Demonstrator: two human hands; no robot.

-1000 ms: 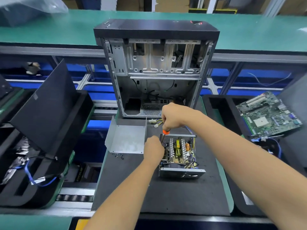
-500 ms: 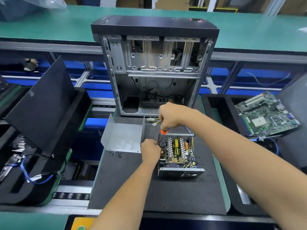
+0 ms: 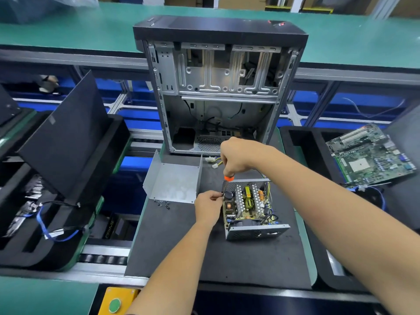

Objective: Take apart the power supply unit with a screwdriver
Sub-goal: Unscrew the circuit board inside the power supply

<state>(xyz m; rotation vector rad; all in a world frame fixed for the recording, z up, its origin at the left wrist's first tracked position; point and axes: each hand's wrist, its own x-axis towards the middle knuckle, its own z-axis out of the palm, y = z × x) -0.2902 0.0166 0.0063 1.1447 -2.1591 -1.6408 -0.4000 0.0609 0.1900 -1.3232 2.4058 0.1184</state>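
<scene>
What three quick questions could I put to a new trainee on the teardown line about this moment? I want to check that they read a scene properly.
1. True or false: the metal cover is still fitted over the power supply.
2. Which hand holds the screwdriver? A) left hand B) right hand C) neither
3. Fill in: the loose screws lie on the black mat just in front of the ____.

Key
1. False: it lies on the mat to the left, and the circuit board is exposed.
2. B; the left hand's fingers pinch at the shaft near the tip.
3. Metal cover.
</scene>
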